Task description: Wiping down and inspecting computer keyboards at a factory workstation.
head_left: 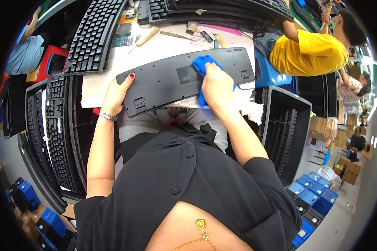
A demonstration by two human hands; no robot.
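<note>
The black keyboard, underside up, overhung the near edge of the white-topped table, above the grey-trousered lap. From afar I saw the left hand gripping its left end, while the right hand held a bunched blue cloth against the back. I judged that hard pressure from the cloth could twist the board out of that single grip.

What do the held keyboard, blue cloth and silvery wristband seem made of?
Held keyboard: probably matte black plastic, given its dull, moulded underside. Blue cloth: soft fabric, it seems, from its bunched folds; fibre unclear. Wristband: likely polished metal, from its bright glints.
</note>
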